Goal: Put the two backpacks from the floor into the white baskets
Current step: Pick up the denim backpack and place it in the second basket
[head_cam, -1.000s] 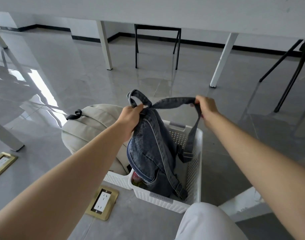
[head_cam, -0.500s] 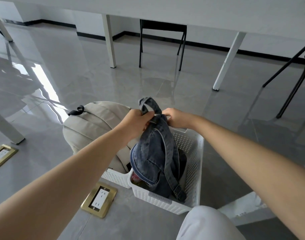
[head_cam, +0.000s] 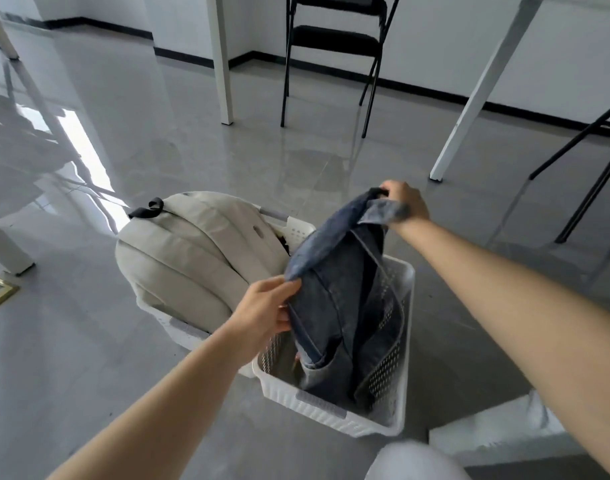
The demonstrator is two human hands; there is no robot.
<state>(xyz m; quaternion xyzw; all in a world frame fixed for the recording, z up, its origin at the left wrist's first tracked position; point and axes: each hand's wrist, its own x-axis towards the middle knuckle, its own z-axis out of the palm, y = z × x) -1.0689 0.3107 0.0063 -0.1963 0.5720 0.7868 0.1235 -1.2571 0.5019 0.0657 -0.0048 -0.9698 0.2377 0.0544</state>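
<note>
The denim backpack [head_cam: 345,306] stands upright inside the near white basket [head_cam: 334,415] on the grey floor [head_cam: 123,358]. The left hand [head_cam: 267,310] has its grip closed on the bag's left edge, and the right hand [head_cam: 405,202] grips the bag's top, pinching the fabric. Just left of that basket, the beige backpack [head_cam: 192,254] sits in a second white basket [head_cam: 179,329].

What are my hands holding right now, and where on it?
Both hold the denim backpack: left hand pinches its upper edge, right hand grips the top end of its fabric.
</note>
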